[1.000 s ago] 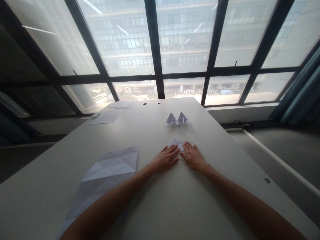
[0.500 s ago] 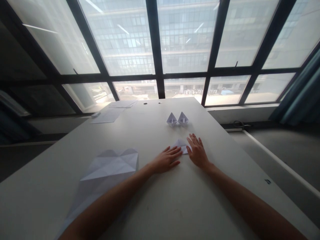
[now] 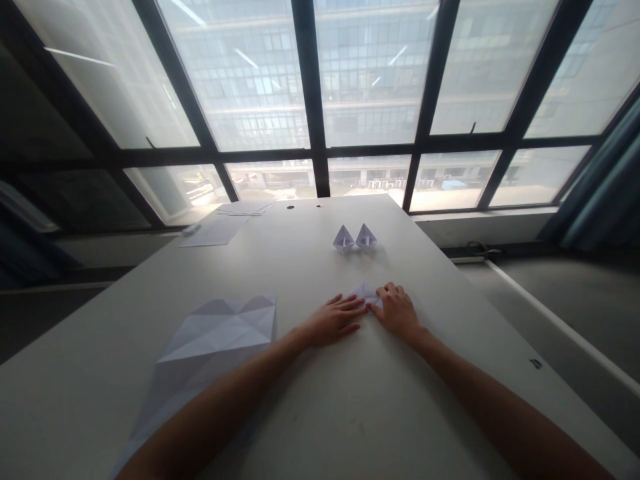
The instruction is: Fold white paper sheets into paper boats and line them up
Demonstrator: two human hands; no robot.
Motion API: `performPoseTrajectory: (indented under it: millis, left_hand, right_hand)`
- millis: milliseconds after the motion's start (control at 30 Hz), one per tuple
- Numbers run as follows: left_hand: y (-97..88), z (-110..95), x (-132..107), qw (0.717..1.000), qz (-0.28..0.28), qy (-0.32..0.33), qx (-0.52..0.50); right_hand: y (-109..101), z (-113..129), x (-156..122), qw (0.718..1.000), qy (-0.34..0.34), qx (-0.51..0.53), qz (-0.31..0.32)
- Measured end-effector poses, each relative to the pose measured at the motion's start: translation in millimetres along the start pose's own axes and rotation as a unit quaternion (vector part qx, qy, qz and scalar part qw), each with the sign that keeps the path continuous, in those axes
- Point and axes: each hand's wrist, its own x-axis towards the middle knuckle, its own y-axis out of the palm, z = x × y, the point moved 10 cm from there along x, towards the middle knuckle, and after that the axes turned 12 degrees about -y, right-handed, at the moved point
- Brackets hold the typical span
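A small piece of folded white paper (image 3: 365, 291) lies on the table under my hands, its lower and side edges partly covered. My left hand (image 3: 334, 320) rests flat on its left side with fingers stretched out. At the paper's right edge, my right hand (image 3: 397, 311) has its fingers curled in, thumb and fingertips pinching the paper. Beyond them stand two folded paper boats, one on the left (image 3: 343, 240) and one on the right (image 3: 367, 238), side by side.
A large creased white sheet (image 3: 215, 333) lies at the left, partly under my left forearm. Flat sheets of paper (image 3: 213, 230) lie at the table's far left. A small dark mark (image 3: 535, 363) shows near the right edge of the white table (image 3: 320, 413). Windows stand beyond.
My right hand has gone from stretched-out fingers to curled ones, closing on the paper's right edge. The left hand has stayed nearly in place.
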Motion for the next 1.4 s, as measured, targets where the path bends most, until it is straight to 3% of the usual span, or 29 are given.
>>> performPoseTrajectory:
  millis: [267, 400, 500, 600, 700, 800, 900, 967, 1067, 1200, 1400]
  left_hand:
    - [-4.9, -3.6, -0.9, 1.0, -0.006, 0.008, -0.018]
    - [-1.6, -0.9, 0.1, 1.0, 0.0, 0.001, -0.012]
    - [-0.6, 0.3, -0.2, 1.0, -0.001, -0.004, -0.013]
    - [0.1, 4.8, 0.9, 0.999, -0.017, -0.024, -0.016]
    - [-6.1, 24.3, 4.8, 0.992, -0.081, -0.091, -0.041]
    - [-21.6, 58.1, 3.0, 0.955, -0.193, -0.186, -0.124]
    - [-30.7, 93.5, -6.6, 0.882, -0.274, -0.26, -0.282]
    - [-25.9, 111.4, -11.2, 0.816, -0.275, -0.291, -0.417]
    - [-11.8, 115.2, -7.9, 0.742, -0.198, -0.291, -0.57]
    - [-3.6, 99.8, -1.7, 0.728, -0.088, -0.259, -0.629]
    - [-1.2, 96.8, -0.5, 0.724, -0.05, -0.237, -0.646]
  right_hand:
    - [16.6, -26.1, 1.2, 0.995, 0.075, 0.04, 0.06]
    - [21.4, -38.6, 1.8, 0.988, 0.097, 0.107, 0.051]
    - [20.0, -39.8, 3.9, 0.98, 0.072, 0.185, 0.014]
    - [17.9, -38.3, 6.4, 0.949, 0.041, 0.31, -0.034]
    - [15.4, -42.0, 8.7, 0.902, 0.035, 0.421, -0.086]
    - [15.2, -48.9, 10.9, 0.865, 0.041, 0.486, -0.115]
    - [14.5, -53.2, 12.3, 0.849, 0.039, 0.513, -0.125]
    - [14.1, -54.4, 12.5, 0.846, 0.039, 0.517, -0.124]
    - [14.0, -53.4, 12.7, 0.847, 0.034, 0.517, -0.117]
    - [13.2, -52.9, 13.1, 0.845, 0.023, 0.521, -0.12]
    - [11.3, -58.6, 14.0, 0.857, 0.016, 0.497, -0.137]
